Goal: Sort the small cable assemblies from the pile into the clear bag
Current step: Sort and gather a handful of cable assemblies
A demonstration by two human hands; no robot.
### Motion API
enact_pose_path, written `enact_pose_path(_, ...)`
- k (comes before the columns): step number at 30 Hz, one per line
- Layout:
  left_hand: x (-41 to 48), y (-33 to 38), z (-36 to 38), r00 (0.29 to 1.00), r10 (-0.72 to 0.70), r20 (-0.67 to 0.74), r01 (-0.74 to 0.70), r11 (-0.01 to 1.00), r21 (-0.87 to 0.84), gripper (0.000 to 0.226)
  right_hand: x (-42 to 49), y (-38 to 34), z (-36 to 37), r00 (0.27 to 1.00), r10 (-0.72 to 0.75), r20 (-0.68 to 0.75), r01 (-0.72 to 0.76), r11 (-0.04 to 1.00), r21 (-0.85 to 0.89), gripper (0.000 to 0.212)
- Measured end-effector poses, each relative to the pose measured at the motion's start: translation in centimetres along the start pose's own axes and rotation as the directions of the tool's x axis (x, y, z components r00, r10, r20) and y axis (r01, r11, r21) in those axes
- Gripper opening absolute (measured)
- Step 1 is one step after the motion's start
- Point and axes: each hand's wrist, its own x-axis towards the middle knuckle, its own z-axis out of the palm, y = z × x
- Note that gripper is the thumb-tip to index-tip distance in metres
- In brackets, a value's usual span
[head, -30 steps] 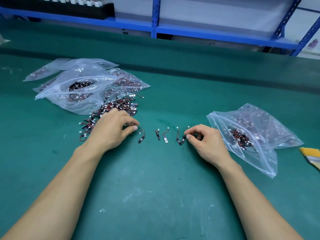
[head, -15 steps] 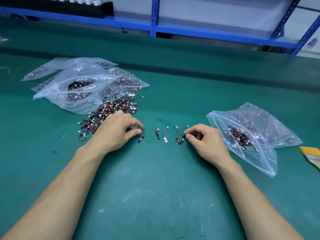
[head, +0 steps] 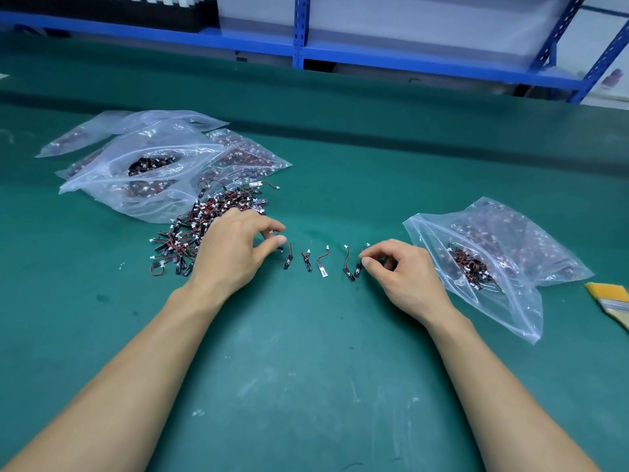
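Green mat (head: 306, 352), both hands down on it. Where do the cables sit? — K.

Three places. Loose pile (head: 190, 233) upper left, against a heap of filled bags (head: 153, 165). Short row (head: 323, 264) of five laid out between the hands. More are already inside the clear bag (head: 493, 264) on the right, mouth facing the hands. — M.

Hands? — K.

Left hand (head: 235, 247) lies over the pile's near edge, fingers curled, thumb and forefinger pinching the wire end of the leftmost cable (head: 288, 260). Right hand (head: 401, 270) is narrow too, thumb and forefinger pinching the rightmost cable (head: 358, 267), near the bag's mouth. — M.

Step? — K.

My read: staging. Left feeds singles out of the pile into the row, right takes from the row's other end for the bag. The pile is large and the bag holds a small clump, so I'd put it early to middle of the job. — M.

Next move needs what? — K.

Right: lift its one cable clear of its neighbour (head: 348, 267), which lies touching it or nearly so; can't tell which. Then in past the bag's zip lip, which looks slack and may want holding open. Left: let go without the curved wire snagging the next cable along. Brush (head: 609, 301) at the right edge, not involved. — M.
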Motion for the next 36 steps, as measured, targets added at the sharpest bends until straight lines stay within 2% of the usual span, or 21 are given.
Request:
enact_pose_path(2, -0.1, 0.1, -0.5, 0.999, 0.023, -0.035, -0.027, 0.995, -0.093, 0.013, 0.0, 0.0, 0.0, 1.000, -0.004, -0.005, 0.004, 1.000, 0.001, 0.017)
enact_pose_path(4, -0.4, 0.5, -1.1, 0.997, 0.077, 0.011, -0.073, 0.972, -0.221, 0.013, 0.0, -0.1, 0.0, 1.000, -0.008, -0.010, 0.008, 1.000, 0.002, 0.019)
enact_pose_path(7, -0.9, 1.3, -1.6, 0.953, 0.160, 0.259, -0.053, 0.925, -0.377, 0.016, 0.0, -0.1, 0.0, 1.000, -0.010, -0.013, 0.010, 1.000, 0.009, 0.018)
enact_pose_path(10, -1.2, 1.7, -1.6, 0.831, 0.160, 0.532, 0.094, 0.903, -0.418, 0.020, 0.1, -0.1, -0.1, 1.000, -0.004, -0.010, 0.004, 1.000, 0.014, 0.017)
enact_pose_path(12, -1.3, 1.8, -1.7, 0.764, 0.149, 0.628, 0.180, 0.886, -0.428, 0.027, 0.1, -0.1, -0.1, 1.000, -0.005, -0.007, 0.005, 1.000, 0.014, 0.017)
enact_pose_path(13, -1.3, 1.8, -1.9, 0.754, 0.151, 0.639, 0.190, 0.882, -0.432, 0.032, 0.1, -0.1, -0.1, 1.000, -0.005, -0.005, 0.005, 1.000, 0.014, 0.017)
enact_pose_path(16, -1.1, 1.4, -2.7, 0.811, 0.134, 0.569, 0.163, 0.883, -0.439, 0.045, 0.1, -0.1, -0.1, 1.000, -0.004, -0.004, 0.004, 1.000, 0.020, 0.017)
enact_pose_path(18, -1.0, 1.0, -2.7, 0.892, 0.066, 0.447, 0.155, 0.884, -0.440, 0.037, 0.1, -0.1, 0.0, 1.000, -0.007, -0.006, 0.007, 1.000, 0.026, 0.021)
enact_pose_path(20, -0.8, 0.5, -2.3, 0.960, -0.013, 0.281, 0.112, 0.933, -0.341, 0.023, 0.1, -0.1, 0.1, 1.000, -0.010, -0.012, 0.011, 0.999, 0.032, 0.025)
enact_pose_path(22, -0.3, -0.1, -1.8, 0.986, -0.020, 0.166, 0.043, 0.990, -0.135, 0.019, 0.1, -0.1, 0.2, 1.000, -0.020, -0.015, 0.020, 0.999, 0.031, 0.025)
enact_pose_path(26, 2.1, -1.2, -1.0, 0.993, 0.016, 0.114, -0.038, 0.979, 0.199, 0.035, 0.1, -0.1, 0.3, 1.000, -0.028, -0.014, 0.028, 0.999, 0.029, 0.024)
enact_pose_path(28, 3.8, -1.6, -0.7, 0.990, -0.023, 0.141, -0.029, 0.935, 0.355, 0.043, 0.1, -0.1, 0.3, 1.000, -0.022, -0.018, 0.022, 0.999, 0.044, 0.024)
enact_pose_path(31, 6.5, -2.4, -0.5, 0.936, -0.145, 0.320, -0.047, 0.851, 0.524, 0.052, 0.0, -0.2, 0.3, 1.000, -0.008, -0.014, 0.009, 0.999, 0.043, 0.025)
enact_pose_path(34, 8.5, -3.0, -0.6, 0.873, -0.184, 0.452, -0.129, 0.806, 0.577, 0.043, 0.0, -0.2, 0.4, 1.000, 0.002, -0.016, -0.002, 0.999, 0.044, 0.025)
enact_pose_path(36, 8.9, -3.2, -0.7, 0.879, -0.149, 0.453, -0.151, 0.815, 0.559, 0.031, 0.0, -0.2, 0.4, 1.000, 0.005, -0.014, -0.004, 0.999, 0.044, 0.025)
